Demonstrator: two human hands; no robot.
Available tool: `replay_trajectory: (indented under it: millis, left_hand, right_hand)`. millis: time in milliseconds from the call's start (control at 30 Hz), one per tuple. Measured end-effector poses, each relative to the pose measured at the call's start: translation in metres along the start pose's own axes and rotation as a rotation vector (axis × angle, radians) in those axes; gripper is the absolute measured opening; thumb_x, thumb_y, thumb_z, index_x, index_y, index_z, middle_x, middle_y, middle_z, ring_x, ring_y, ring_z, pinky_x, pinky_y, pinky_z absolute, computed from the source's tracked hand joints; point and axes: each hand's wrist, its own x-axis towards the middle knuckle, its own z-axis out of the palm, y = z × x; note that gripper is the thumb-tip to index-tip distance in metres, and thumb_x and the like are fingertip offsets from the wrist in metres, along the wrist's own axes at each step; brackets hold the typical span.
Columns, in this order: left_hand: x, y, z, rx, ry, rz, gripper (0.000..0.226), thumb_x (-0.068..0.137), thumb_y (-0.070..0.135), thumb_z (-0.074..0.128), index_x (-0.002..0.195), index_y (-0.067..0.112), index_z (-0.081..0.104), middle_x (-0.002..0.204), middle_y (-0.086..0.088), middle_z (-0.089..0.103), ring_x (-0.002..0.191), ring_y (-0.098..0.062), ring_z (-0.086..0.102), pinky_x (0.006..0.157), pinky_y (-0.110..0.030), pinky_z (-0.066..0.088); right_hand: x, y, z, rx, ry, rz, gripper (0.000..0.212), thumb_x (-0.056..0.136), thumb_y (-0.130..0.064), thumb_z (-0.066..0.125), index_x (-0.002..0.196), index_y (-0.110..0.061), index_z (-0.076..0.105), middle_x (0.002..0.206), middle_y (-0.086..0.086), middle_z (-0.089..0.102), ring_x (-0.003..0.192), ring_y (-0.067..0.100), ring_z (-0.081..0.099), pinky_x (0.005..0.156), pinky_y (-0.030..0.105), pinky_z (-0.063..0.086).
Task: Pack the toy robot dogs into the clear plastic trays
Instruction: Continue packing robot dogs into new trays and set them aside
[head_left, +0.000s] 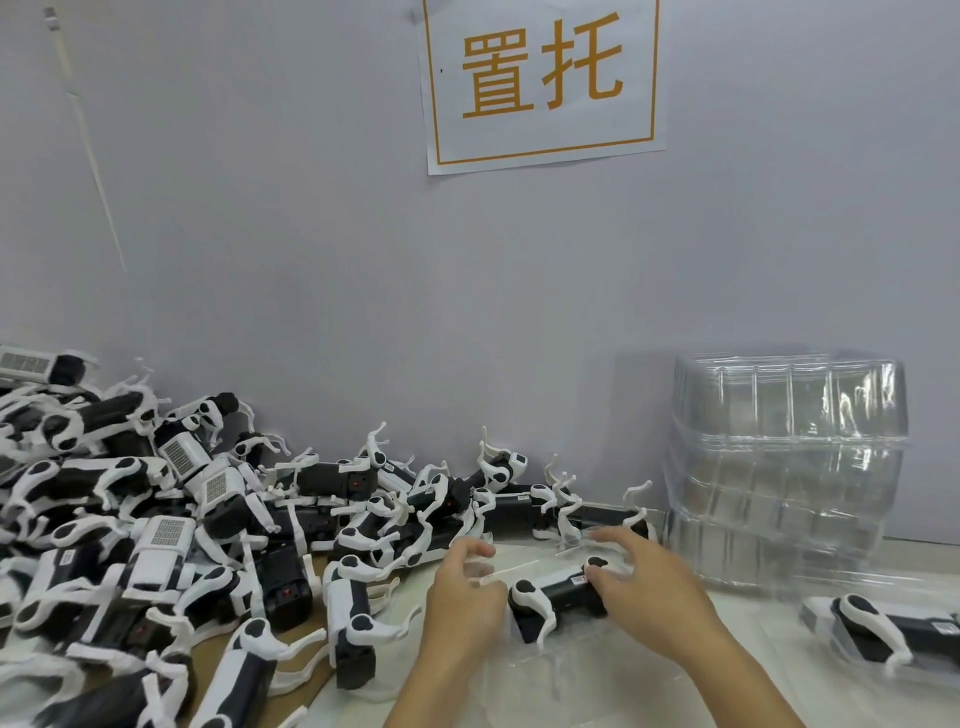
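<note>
A black-and-white toy robot dog (553, 595) lies on its side in a clear plastic tray (524, 670) at the table's front centre. My right hand (649, 592) holds the dog's right end, fingers spread over the top and thumb against its near side. My left hand (465, 590) is just left of the dog, its curled fingers and thumb pinching the tray's clear edge. A second dog (878, 631) lies in another clear tray at the far right.
A big heap of loose toy dogs (171, 519) covers the left half of the table, back to the wall. A tall stack of clear trays (789, 467) stands at the back right. A paper sign (543, 78) hangs on the wall.
</note>
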Motion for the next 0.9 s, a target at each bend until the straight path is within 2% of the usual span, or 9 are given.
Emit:
replay_trajectory:
  millis: [100, 200, 267, 367, 467, 567, 633, 733, 900]
  left_hand:
    - [0.0, 0.008, -0.002, 0.212, 0.044, 0.237, 0.023, 0.088, 0.013, 0.059, 0.093, 0.035, 0.055, 0.109, 0.015, 0.057, 0.105, -0.003, 0.052, 0.086, -0.025, 0.04]
    - [-0.004, 0.02, 0.002, 0.452, -0.054, 0.445, 0.009, 0.091, 0.04, 0.057, 0.1, 0.039, 0.057, 0.114, 0.022, 0.053, 0.117, -0.001, 0.047, 0.104, -0.028, 0.035]
    - [-0.006, 0.021, 0.008, 0.619, -0.153, 0.49, 0.033, 0.088, 0.061, 0.052, 0.111, 0.039, 0.06, 0.127, 0.023, 0.049, 0.128, 0.0, 0.038, 0.111, -0.028, 0.025]
    - [-0.008, 0.019, 0.01, 0.735, -0.243, 0.456, 0.054, 0.082, 0.074, 0.05, 0.123, 0.04, 0.059, 0.148, 0.017, 0.038, 0.142, -0.002, 0.02, 0.113, -0.028, 0.007]
    - [-0.008, 0.018, 0.004, 0.747, -0.334, 0.417, 0.065, 0.07, 0.08, 0.056, 0.122, 0.04, 0.058, 0.157, 0.016, 0.026, 0.147, -0.004, 0.007, 0.113, -0.027, 0.0]
    - [-0.007, 0.02, 0.001, 0.798, -0.376, 0.35, 0.07, 0.059, 0.084, 0.056, 0.116, 0.043, 0.054, 0.163, 0.012, 0.016, 0.152, -0.013, -0.004, 0.12, -0.039, -0.001]
    - [-0.008, 0.023, -0.001, 0.829, -0.385, 0.339, 0.07, 0.055, 0.085, 0.054, 0.112, 0.045, 0.052, 0.156, 0.014, 0.025, 0.15, -0.014, 0.004, 0.119, -0.039, 0.003]
    - [-0.009, 0.026, -0.003, 0.866, -0.361, 0.374, 0.068, 0.053, 0.086, 0.053, 0.107, 0.045, 0.047, 0.13, 0.022, 0.038, 0.136, -0.015, 0.026, 0.114, -0.035, 0.014]
    - [-0.01, 0.025, 0.001, 0.967, -0.404, 0.356, 0.089, 0.052, 0.085, 0.058, 0.132, 0.052, 0.036, 0.158, 0.006, 0.019, 0.148, -0.022, 0.006, 0.12, -0.044, 0.004]
  right_hand:
    - [0.001, 0.001, 0.0, -0.01, -0.009, 0.002, 0.043, 0.09, -0.048, 0.055, 0.131, -0.051, 0.042, 0.118, -0.011, 0.061, 0.101, 0.014, 0.058, 0.079, 0.032, 0.049]
    - [0.001, -0.001, 0.0, -0.019, 0.0, 0.003, 0.048, 0.09, -0.048, 0.055, 0.135, -0.048, 0.04, 0.12, -0.008, 0.062, 0.102, 0.017, 0.059, 0.081, 0.033, 0.049]
    - [0.001, -0.001, 0.001, -0.024, 0.0, 0.0, 0.048, 0.089, -0.048, 0.054, 0.136, -0.047, 0.041, 0.126, -0.005, 0.061, 0.108, 0.019, 0.058, 0.086, 0.034, 0.049]
    - [0.003, 0.0, 0.001, -0.019, -0.017, 0.004, 0.048, 0.091, -0.047, 0.054, 0.137, -0.045, 0.039, 0.128, -0.001, 0.06, 0.114, 0.021, 0.055, 0.088, 0.033, 0.046]
    - [0.004, 0.001, -0.001, 0.009, -0.046, 0.013, 0.048, 0.091, -0.046, 0.056, 0.136, -0.044, 0.039, 0.125, 0.0, 0.06, 0.112, 0.022, 0.054, 0.087, 0.033, 0.045]
    - [0.003, 0.002, -0.004, 0.09, -0.05, -0.003, 0.047, 0.088, -0.045, 0.063, 0.13, -0.04, 0.045, 0.1, -0.008, 0.057, 0.1, 0.017, 0.055, 0.082, 0.031, 0.046]
    - [0.001, 0.003, -0.006, 0.11, -0.048, -0.027, 0.045, 0.087, -0.046, 0.066, 0.127, -0.04, 0.047, 0.085, -0.014, 0.05, 0.089, 0.012, 0.054, 0.076, 0.029, 0.045]
    - [0.0, 0.002, -0.007, 0.119, -0.039, -0.043, 0.045, 0.087, -0.046, 0.066, 0.126, -0.041, 0.046, 0.087, -0.018, 0.049, 0.087, 0.006, 0.053, 0.074, 0.027, 0.044]
    - [-0.001, 0.001, -0.005, 0.132, -0.036, -0.051, 0.041, 0.087, -0.047, 0.065, 0.123, -0.042, 0.045, 0.093, -0.017, 0.053, 0.093, 0.009, 0.055, 0.08, 0.03, 0.046]
